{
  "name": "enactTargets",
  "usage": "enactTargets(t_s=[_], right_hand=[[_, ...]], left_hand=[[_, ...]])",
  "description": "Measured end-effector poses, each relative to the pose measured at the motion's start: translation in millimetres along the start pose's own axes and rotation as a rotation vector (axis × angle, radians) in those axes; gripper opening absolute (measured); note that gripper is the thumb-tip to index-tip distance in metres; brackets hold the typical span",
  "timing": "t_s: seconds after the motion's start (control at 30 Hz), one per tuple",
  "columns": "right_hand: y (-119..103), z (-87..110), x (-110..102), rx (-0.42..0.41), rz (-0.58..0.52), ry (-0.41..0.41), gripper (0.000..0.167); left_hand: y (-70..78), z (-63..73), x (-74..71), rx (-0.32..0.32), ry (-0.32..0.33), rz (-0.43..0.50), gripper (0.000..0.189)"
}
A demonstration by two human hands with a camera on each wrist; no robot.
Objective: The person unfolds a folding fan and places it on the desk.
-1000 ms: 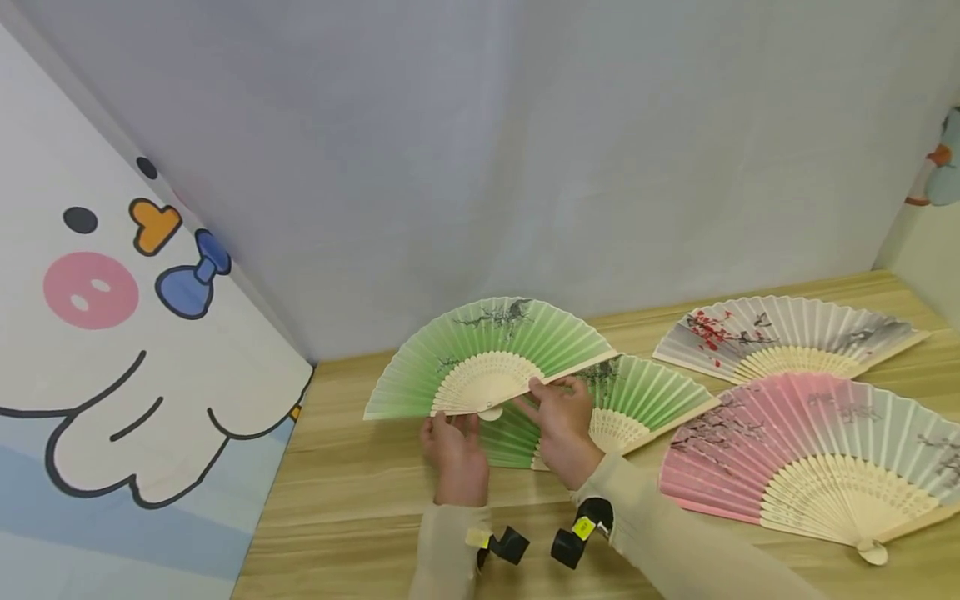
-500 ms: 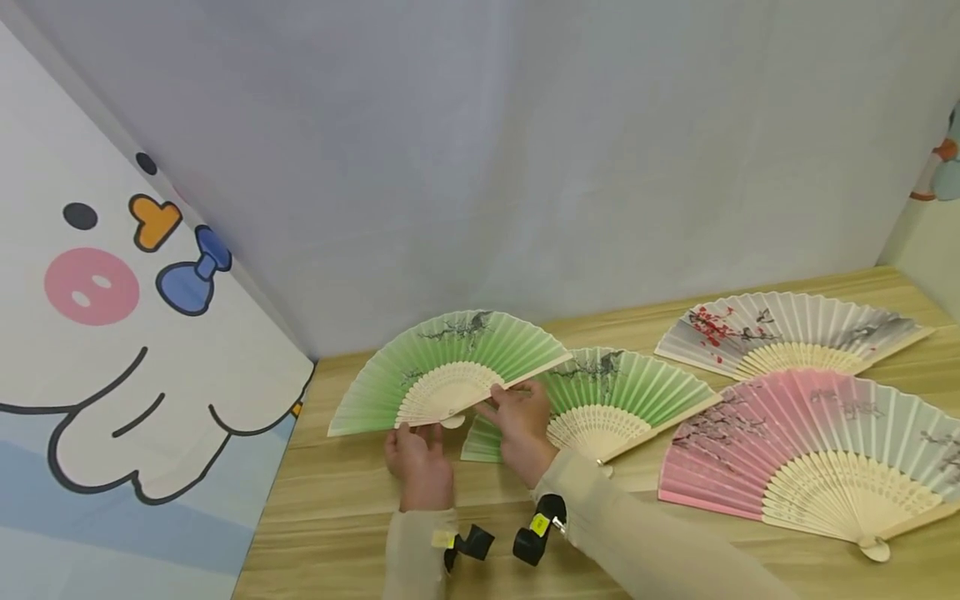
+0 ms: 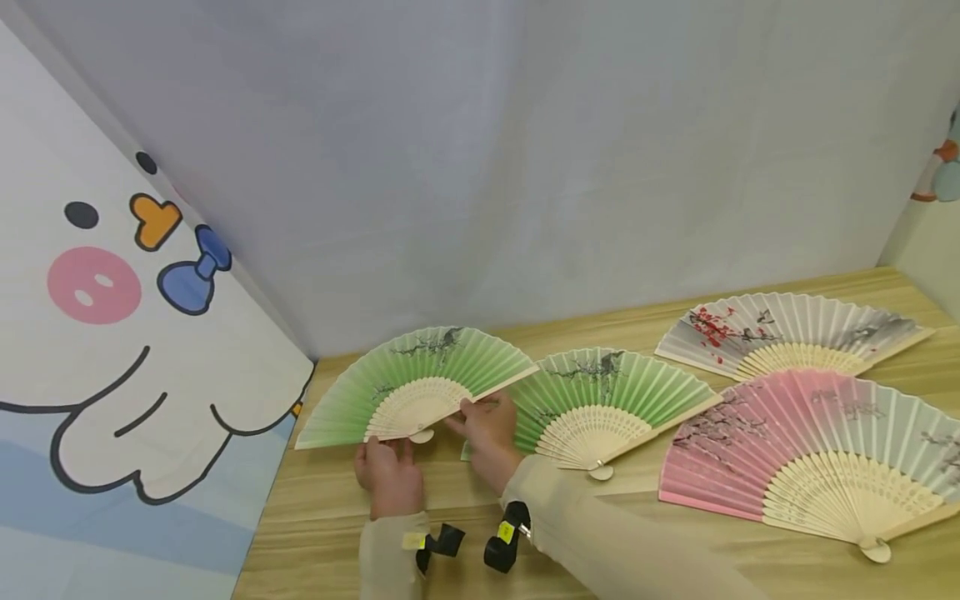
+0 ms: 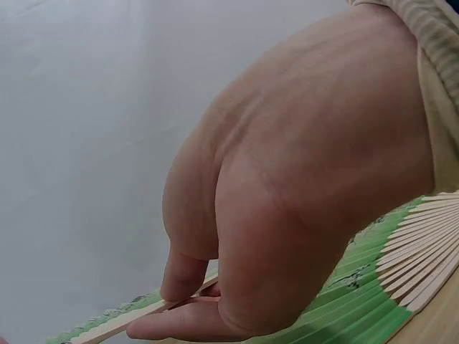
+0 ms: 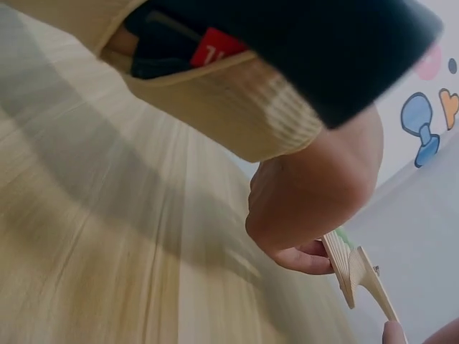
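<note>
A spread green folding fan (image 3: pixel 337 408) with a dark branch print is at the left of the table in the head view. My left hand (image 3: pixel 393 483) pinches its lower edge near the pivot. My right hand (image 3: pixel 489 433) grips the right-hand guard stick, thumb on top. Whether this fan touches the tabletop, I cannot tell. Just right of it lies a second green folding fan (image 3: pixel 600 433), its left part hidden behind my right hand. In the left wrist view, fingers (image 4: pixel 179 330) pinch a fan stick. The right wrist view has fingers (image 5: pixel 312 259) on the fan's ribs (image 5: pixel 343 269).
A pink and pale green folding fan (image 3: pixel 720 467) lies spread at the right. Behind it is a grey fan (image 3: pixel 795 325) with red blossoms. The wooden table (image 3: pixel 300 533) meets a grey cloth wall (image 3: pixel 525 167) at the back and a cartoon-printed panel (image 3: pixel 187 392) at left.
Both hands have moved left and slightly nearer with the held green fan, and it sits lower. More of the second green fan shows now. The other fans stay put.
</note>
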State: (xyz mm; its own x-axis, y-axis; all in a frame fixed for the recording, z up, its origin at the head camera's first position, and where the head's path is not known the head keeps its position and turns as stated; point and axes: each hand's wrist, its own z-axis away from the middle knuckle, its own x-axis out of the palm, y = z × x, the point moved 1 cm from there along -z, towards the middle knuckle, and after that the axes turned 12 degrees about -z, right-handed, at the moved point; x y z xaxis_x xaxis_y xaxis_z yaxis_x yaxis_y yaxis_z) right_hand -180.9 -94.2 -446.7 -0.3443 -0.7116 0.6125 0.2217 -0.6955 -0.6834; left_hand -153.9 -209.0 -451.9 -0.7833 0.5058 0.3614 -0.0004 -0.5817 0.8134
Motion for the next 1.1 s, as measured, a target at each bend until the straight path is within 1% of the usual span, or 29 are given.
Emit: enactTargets(t_s=[0.1, 0.27, 0.3, 0.4, 0.5, 0.6, 0.67, 0.73, 0.8, 0.93, 0.97, 1.03, 1.1], right_hand=[[6.5, 1.8, 4.6, 0.003, 0.003, -0.004, 0.016], [15.9, 0.6, 7.7, 0.022, 0.021, -0.014, 0.021], [17.0, 0.3, 7.7, 0.029, 0.025, -0.018, 0.022], [19.3, -0.2, 7.3, 0.051, 0.031, -0.028, 0.022], [21.1, -1.0, 7.0, 0.067, 0.034, -0.038, 0.018], [22.9, -1.9, 6.4, 0.077, 0.041, -0.047, 0.015], [23.5, -2.3, 5.8, 0.081, 0.051, -0.051, 0.014], [24.5, -2.9, 5.0, 0.083, 0.062, -0.055, 0.015], [25.0, -3.7, 4.4, 0.095, 0.071, -0.062, 0.016], [26.3, -4.6, 2.8, 0.119, 0.091, -0.079, 0.023], [26.2, -4.7, 2.4, 0.13, 0.094, -0.083, 0.025], [25.9, -4.5, 1.9, 0.143, 0.102, -0.09, 0.028], [25.5, -4.3, 1.5, 0.157, 0.112, -0.103, 0.031]], left_hand=[[4.0, -3.4, -3.8, -0.003, 0.02, 0.027, 0.004], [9.7, -8.6, -8.8, -0.038, 0.06, 0.046, 0.023], [10.4, -9.7, -10.0, -0.042, 0.064, 0.05, 0.024], [12.2, -11.3, -12.1, -0.047, 0.061, 0.076, 0.019], [12.5, -12.0, -13.3, -0.04, 0.057, 0.073, 0.011], [12.6, -13.4, -14.2, -0.043, 0.062, 0.055, 0.013], [12.9, -14.5, -15.1, -0.054, 0.049, 0.057, 0.023], [13.7, -16.0, -16.1, -0.062, 0.021, 0.043, 0.04], [14.8, -16.7, -16.5, -0.067, 0.012, 0.02, 0.051], [16.5, -17.9, -18.4, -0.073, -0.022, -0.055, 0.058], [17.2, -17.6, -18.8, -0.076, -0.028, -0.061, 0.058], [18.5, -17.2, -19.7, -0.08, -0.062, -0.063, 0.06], [19.9, -16.5, -20.1, -0.088, -0.076, -0.063, 0.061]])
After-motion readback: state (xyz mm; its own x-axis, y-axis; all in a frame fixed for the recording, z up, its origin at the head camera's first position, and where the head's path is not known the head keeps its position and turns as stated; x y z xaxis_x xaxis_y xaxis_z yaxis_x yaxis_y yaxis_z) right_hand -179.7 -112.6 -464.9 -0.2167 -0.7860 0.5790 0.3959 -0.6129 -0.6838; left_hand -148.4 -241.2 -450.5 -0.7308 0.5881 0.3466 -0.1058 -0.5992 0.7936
